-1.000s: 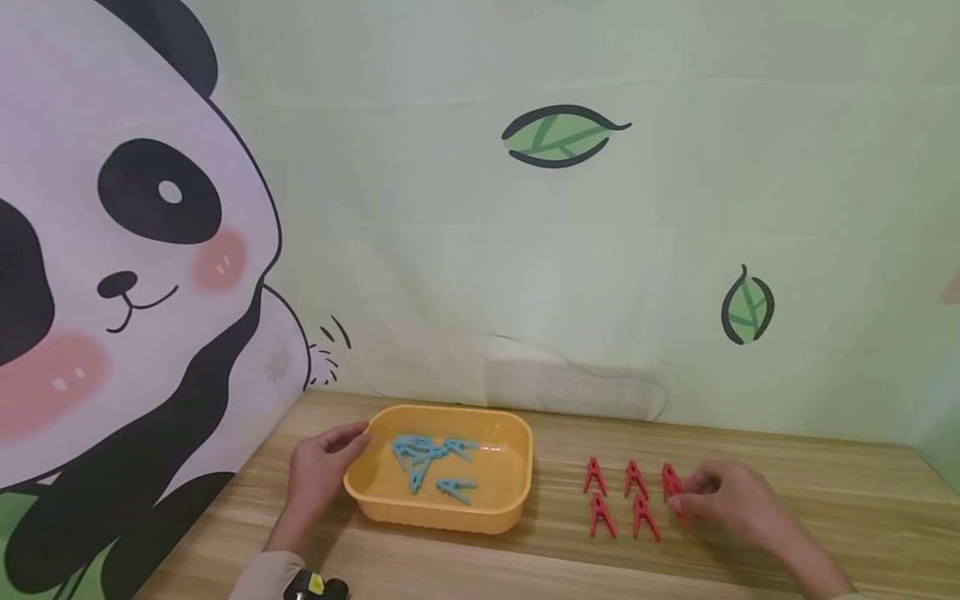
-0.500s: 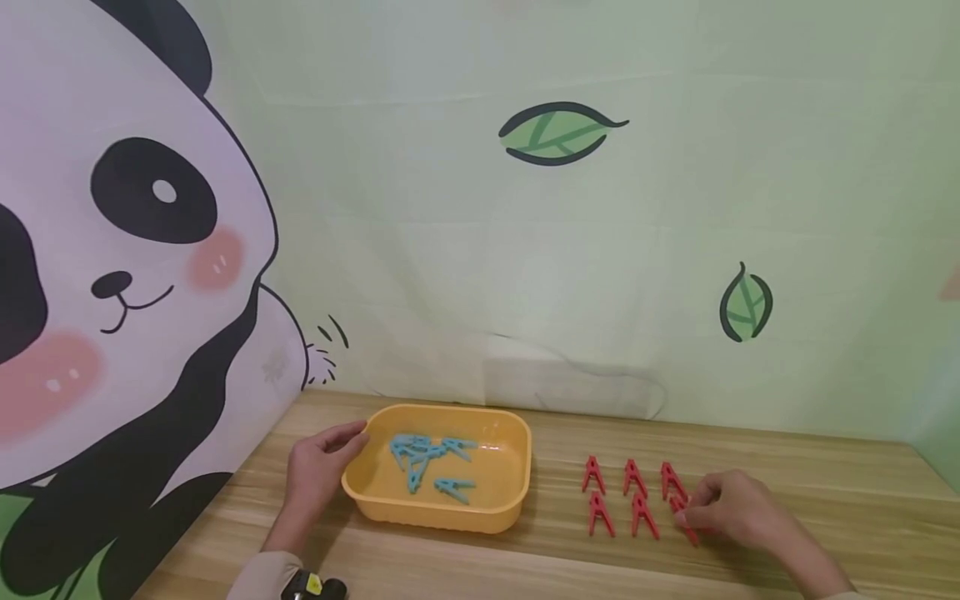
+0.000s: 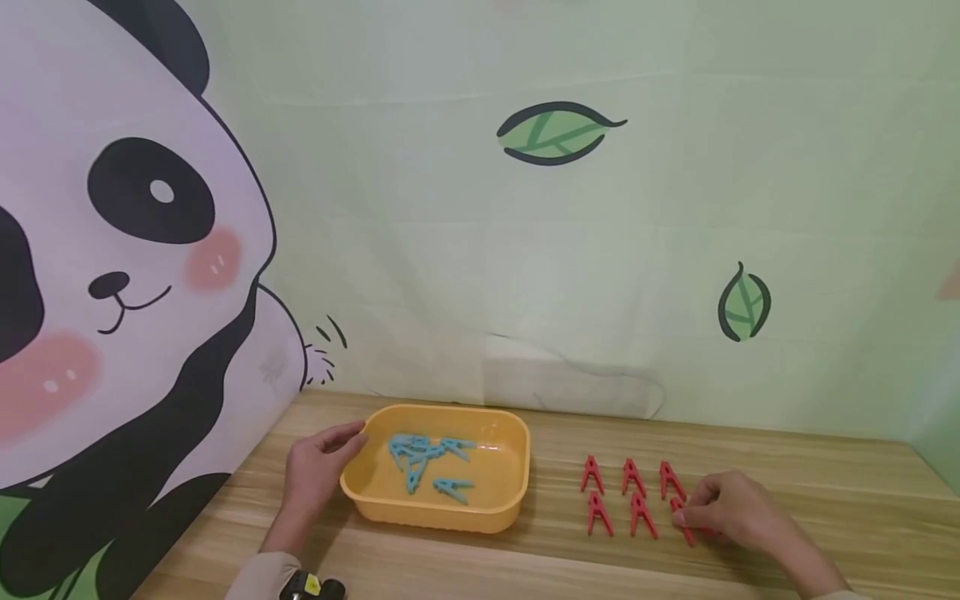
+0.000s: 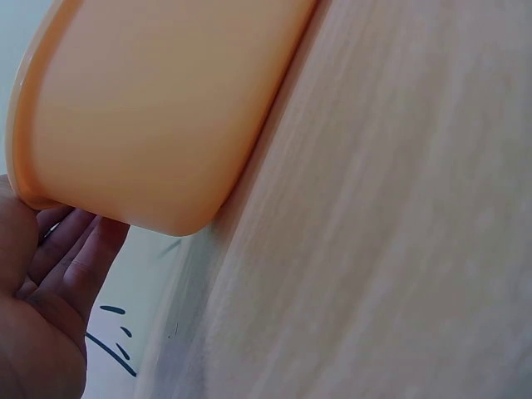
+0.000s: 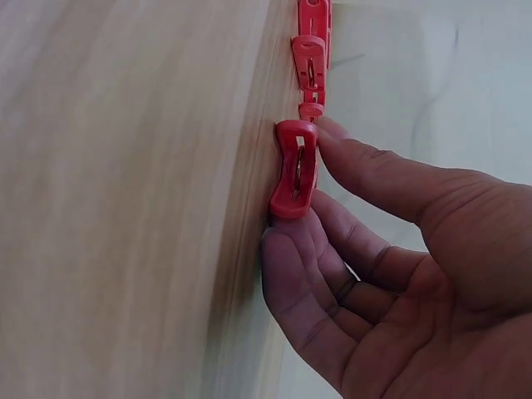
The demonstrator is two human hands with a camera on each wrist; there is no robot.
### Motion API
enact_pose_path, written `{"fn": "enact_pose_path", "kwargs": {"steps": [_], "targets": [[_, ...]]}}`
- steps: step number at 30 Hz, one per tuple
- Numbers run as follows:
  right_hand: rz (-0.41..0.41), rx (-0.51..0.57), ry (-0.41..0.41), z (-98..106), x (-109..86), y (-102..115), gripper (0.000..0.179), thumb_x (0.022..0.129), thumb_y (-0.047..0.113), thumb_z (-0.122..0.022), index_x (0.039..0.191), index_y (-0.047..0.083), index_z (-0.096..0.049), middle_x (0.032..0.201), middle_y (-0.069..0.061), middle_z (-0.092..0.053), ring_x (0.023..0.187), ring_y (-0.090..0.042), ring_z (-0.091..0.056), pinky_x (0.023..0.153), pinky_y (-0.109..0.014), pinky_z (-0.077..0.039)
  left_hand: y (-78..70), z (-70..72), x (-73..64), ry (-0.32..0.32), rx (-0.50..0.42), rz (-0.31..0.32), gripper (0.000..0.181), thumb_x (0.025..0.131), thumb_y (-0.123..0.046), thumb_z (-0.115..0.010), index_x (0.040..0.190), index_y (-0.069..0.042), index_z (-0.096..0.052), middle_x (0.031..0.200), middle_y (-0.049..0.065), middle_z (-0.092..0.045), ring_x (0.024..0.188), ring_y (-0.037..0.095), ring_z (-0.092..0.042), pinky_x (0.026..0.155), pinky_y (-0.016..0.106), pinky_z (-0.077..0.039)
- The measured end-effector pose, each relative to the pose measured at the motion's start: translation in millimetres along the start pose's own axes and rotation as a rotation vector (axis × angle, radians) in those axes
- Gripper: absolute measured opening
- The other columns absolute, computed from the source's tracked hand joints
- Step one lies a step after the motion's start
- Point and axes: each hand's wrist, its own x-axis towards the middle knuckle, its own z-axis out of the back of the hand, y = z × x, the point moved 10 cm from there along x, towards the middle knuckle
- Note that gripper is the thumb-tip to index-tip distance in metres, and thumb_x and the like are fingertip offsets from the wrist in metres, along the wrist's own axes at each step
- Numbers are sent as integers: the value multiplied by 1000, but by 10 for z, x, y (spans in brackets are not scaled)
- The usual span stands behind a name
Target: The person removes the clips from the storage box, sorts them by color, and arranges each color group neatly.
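Note:
My left hand rests against the left end of a yellow plastic tray, thumb and fingers at the outside of its rim. The tray wall fills much of the left wrist view. Several blue clothespins lie inside. To the right, red clothespins lie on the table in two rows. My right hand pinches the red clothespin at the right end of the front row, between thumb and fingers. Fingers partly hide this clothespin in the head view.
The wooden table ends at a pale green cloth backdrop with printed leaves. A printed panda covers the cloth on the left. A black device is strapped to my left wrist.
My right hand has come nearer to me with a red clothespin, from beside the back row to the front row's right end. The left hand and tray stay put.

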Motion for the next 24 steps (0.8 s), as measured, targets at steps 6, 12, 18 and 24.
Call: {"fn": "enact_pose_path", "kwargs": {"steps": [6, 12, 18, 24], "targets": [[-15, 37, 18, -17, 3, -33, 25, 90, 23, -86, 89, 5, -69, 83, -3, -63, 75, -19, -60, 66, -34, -58, -5, -1, -4, 0, -4, -7, 33, 101, -19, -76, 127, 0, -76, 126, 16, -75, 120, 31, -69, 81, 6, -48], [-26, 54, 20, -24, 15, -56, 27, 90, 24, -87, 89, 3, -69, 83, -4, -63, 75, -19, -62, 66, -34, -60, -7, 5, -20, 3, -6, 0, 33, 101, -19, -76, 128, 0, -75, 127, 16, -74, 122, 32, -68, 82, 5, -48], [-41, 68, 14, -32, 21, -62, 26, 91, 22, -86, 90, 2, -69, 82, -5, -63, 73, -19, -63, 66, -34, -60, 8, 0, -7, 9, 0, 0, 34, 102, -20, -75, 129, 0, -75, 128, 17, -74, 123, 32, -68, 83, 5, -47], [-53, 81, 11, -38, 19, -57, 24, 92, 20, -85, 89, 3, -69, 80, -5, -64, 72, -18, -63, 66, -33, -61, 14, -3, -1, 8, -2, 3, 34, 102, -21, -75, 129, 0, -75, 128, 17, -74, 123, 32, -68, 83, 5, -48]]}}
